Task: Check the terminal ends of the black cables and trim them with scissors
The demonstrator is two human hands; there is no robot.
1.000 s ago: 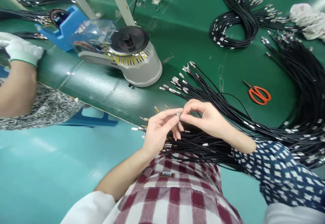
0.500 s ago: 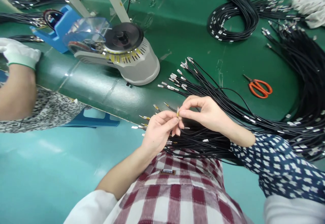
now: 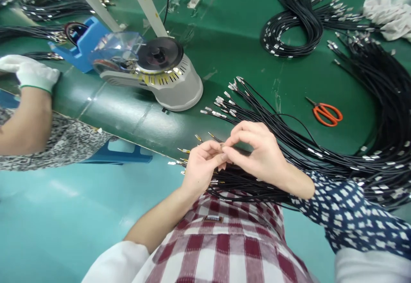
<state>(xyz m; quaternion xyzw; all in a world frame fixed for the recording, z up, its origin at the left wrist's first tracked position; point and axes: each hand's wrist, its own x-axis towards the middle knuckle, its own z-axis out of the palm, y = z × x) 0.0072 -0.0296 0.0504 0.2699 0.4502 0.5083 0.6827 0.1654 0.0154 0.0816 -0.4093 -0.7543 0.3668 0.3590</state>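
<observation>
Small cable terminal (image 3: 222, 145), mostly hidden, is pinched between meeting fingertips of left hand (image 3: 201, 165) and right hand (image 3: 261, 152), above black cables (image 3: 250, 189). It could be dropped if the pinch slips; cables could be snagged through crowding.

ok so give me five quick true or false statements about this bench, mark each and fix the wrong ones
1. Both of the wearer's hands are gloved. False: the left hand and the right hand are bare.
2. Orange-handled scissors lie on the green tabletop. True.
3. The fingertips of the wearer's two hands come together. True.
4. The blue holder is right of the scissors in the picture. False: the blue holder is left of them, next to the grey device.
5. The cables are all white. False: the cables by the wearer's hands are black.
</observation>
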